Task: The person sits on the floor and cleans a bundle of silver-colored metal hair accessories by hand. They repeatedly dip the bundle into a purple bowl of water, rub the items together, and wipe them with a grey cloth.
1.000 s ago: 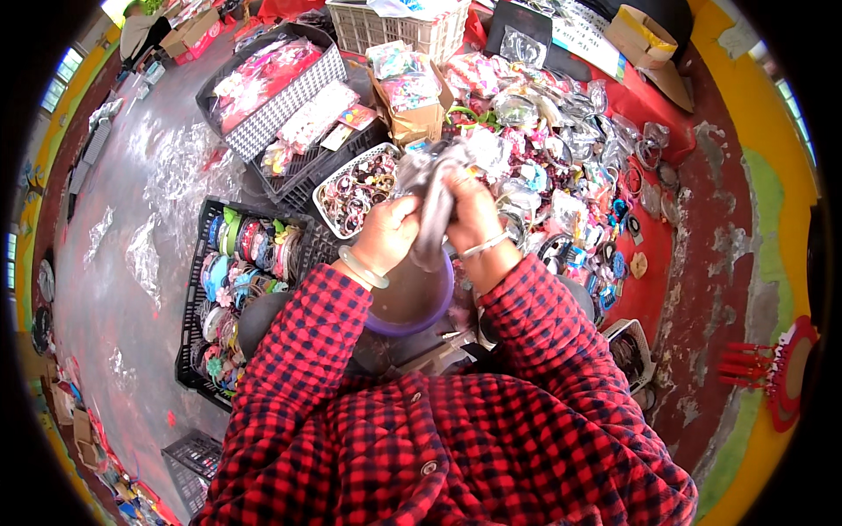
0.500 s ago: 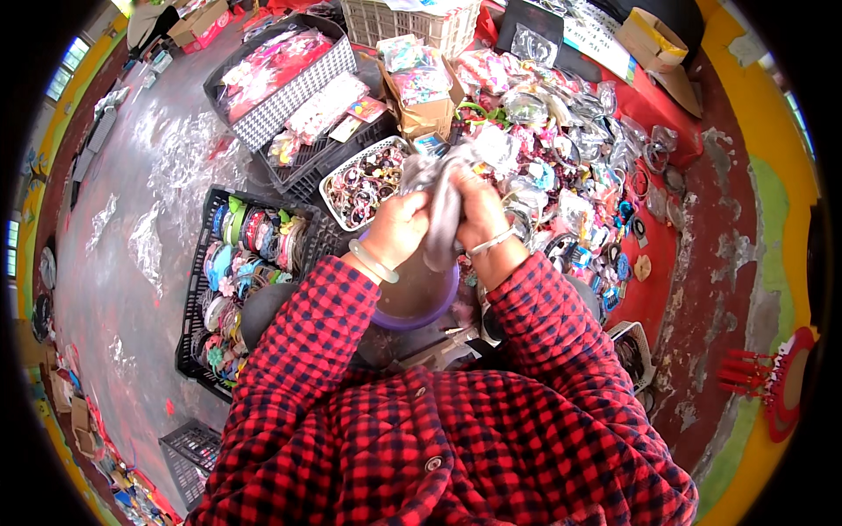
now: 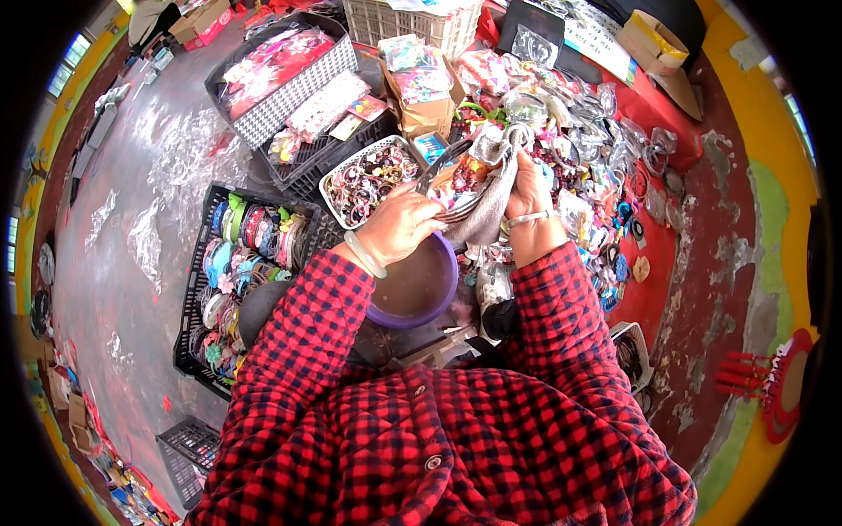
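Note:
My left hand [image 3: 399, 226] is closed, its fingers pinching one side of a few thin, dark and silvery hair hoops [image 3: 458, 210]. The hoops curve away from me and over toward my right hand [image 3: 530, 188]. That hand is closed round a damp-looking grey cloth [image 3: 493, 206], which wraps the hoops' other side and hangs down between my hands. Below them stands a purple basin [image 3: 449, 294] of murky water. Just beyond my left hand is a white basket [image 3: 333, 195] full of small hair ties and trinkets.
On the left, a black crate [image 3: 186, 337] holds rows of colourful headbands. A large pile of bagged hair accessories [image 3: 570, 158] covers the red cloth on the right. Farther off stand a patterned bin [image 3: 294, 92], a cardboard box [image 3: 431, 116] and a beige crate [image 3: 412, 28].
My hands have moved apart, the right one outward to the right. The bunched grey cloth has opened out, and the curved hoops now show between my hands.

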Available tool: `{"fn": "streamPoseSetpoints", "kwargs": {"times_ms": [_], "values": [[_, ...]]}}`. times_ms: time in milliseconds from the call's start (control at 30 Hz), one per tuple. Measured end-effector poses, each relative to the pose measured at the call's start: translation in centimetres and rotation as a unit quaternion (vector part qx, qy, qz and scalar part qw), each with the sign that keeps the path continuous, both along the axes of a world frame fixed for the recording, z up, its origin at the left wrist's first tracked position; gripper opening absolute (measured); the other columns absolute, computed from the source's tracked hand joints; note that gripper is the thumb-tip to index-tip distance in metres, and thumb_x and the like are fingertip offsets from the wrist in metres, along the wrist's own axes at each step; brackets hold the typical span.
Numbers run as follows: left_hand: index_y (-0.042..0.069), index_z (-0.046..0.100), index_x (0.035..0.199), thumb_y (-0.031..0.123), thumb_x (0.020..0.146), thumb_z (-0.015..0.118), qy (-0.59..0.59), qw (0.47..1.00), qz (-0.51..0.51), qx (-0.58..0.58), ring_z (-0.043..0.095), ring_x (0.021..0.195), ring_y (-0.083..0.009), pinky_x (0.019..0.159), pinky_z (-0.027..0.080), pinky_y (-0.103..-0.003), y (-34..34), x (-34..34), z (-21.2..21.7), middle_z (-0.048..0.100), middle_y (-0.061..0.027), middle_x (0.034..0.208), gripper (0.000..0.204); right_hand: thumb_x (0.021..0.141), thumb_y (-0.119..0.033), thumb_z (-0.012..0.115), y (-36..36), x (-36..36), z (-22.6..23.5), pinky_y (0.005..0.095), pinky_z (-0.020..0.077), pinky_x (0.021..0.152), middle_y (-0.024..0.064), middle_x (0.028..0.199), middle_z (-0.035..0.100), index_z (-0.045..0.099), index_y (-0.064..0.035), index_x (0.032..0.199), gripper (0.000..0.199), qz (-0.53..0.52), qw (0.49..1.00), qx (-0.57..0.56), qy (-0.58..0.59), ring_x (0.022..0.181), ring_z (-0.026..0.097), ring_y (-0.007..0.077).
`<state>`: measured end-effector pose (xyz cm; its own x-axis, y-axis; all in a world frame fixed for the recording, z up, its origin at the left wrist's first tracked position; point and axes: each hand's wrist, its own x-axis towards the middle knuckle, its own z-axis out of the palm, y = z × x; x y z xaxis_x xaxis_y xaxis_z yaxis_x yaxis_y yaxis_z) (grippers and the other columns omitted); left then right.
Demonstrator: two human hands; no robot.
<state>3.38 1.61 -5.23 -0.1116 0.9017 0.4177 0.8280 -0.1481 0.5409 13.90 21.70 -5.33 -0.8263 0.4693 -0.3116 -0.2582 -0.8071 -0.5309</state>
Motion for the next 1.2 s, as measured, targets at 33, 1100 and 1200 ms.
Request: {"fn": "streamPoseSetpoints", "kwargs": {"times_ms": [33, 1100, 1200], "values": [[0.005, 0.057, 0.083, 0.015, 0.077, 0.061, -0.014, 0.999, -0.029, 0.007, 0.056, 0.079, -0.0273, 0.078, 0.039, -0.039, 0.1, 0.4, 1.1, 0.059, -0.0092, 0.079, 0.012, 0.088, -0.028, 0.051, -0.3, 0.0, 0.2, 0.0408, 0.0514, 0.06, 0.0097, 0.08, 0.061, 0.058, -0.007, 0.093, 0.023, -0.012, 1.0, -0.003, -0.009, 0.064, 0.059, 0.0234], [0.002, 0.062, 0.093, 0.004, 0.079, 0.057, -0.295, 0.951, 0.096, -0.001, 0.06, 0.073, -0.0124, 0.065, 0.047, -0.027, 0.0, 2.2, 0.0, 0.064, -0.0072, 0.079, 0.015, 0.088, -0.023, 0.05, -6.2, -0.9, 2.1, 0.0437, 0.0468, 0.082, 0.0163, 0.097, 0.059, 0.048, -0.002, 0.11, 0.03, 0.048, 0.997, -0.033, 0.057, 0.089, 0.058, 0.0306], [0.002, 0.062, 0.09, 0.006, 0.077, 0.058, -0.353, 0.923, 0.137, 0.065, 0.061, 0.074, -0.016, 0.066, 0.047, -0.03, 0.6, 2.0, -1.5, 0.064, -0.0105, 0.079, 0.014, 0.086, -0.018, 0.055, -8.7, -1.4, 1.0, 0.0353, 0.0467, 0.08, 0.0091, 0.094, 0.06, 0.054, -0.0036, 0.105, 0.024, 0.045, 0.997, 0.027, 0.057, 0.086, 0.059, 0.022]]}}
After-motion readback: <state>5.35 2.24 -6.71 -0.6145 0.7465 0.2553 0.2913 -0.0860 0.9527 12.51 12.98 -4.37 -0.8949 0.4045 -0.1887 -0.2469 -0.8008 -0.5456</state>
